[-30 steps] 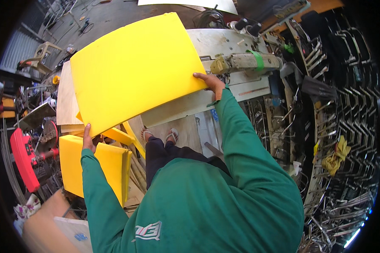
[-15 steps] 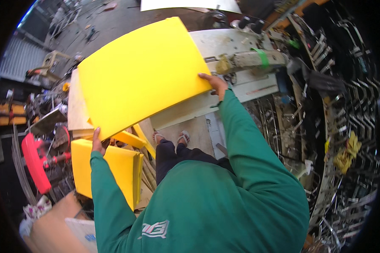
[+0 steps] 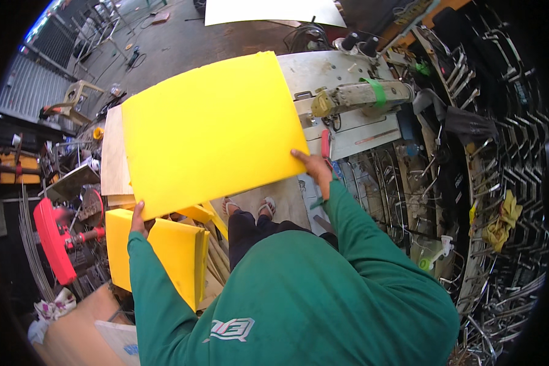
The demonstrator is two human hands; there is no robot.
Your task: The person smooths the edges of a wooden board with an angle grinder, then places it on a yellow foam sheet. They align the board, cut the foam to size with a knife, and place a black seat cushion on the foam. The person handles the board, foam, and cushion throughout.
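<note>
A large yellow foam sheet (image 3: 213, 134) is held up in front of me, partly over the sewing machine table. My left hand (image 3: 138, 221) grips its near left corner, thumb on top and fingers hidden beneath. At the near right corner my right hand (image 3: 314, 168) pinches the edge, thumb on the upper face. Below my left hand, more folded or stacked yellow foam pieces (image 3: 177, 256) stand beside my left forearm. Pale wood boards (image 3: 113, 158) show behind the sheet's left edge.
A sewing machine (image 3: 363, 97) with green tape sits on a whitish table (image 3: 323, 64). Racks of bent metal parts (image 3: 518, 165) line the right side. On the left are a red machine (image 3: 53, 241), a plastic chair (image 3: 76, 100) and clutter. A white sheet (image 3: 274, 9) lies at the far end.
Both hands have brought the foam sheet lower and nearer to me, uncovering more of the table and a red-handled item by the sewing machine.
</note>
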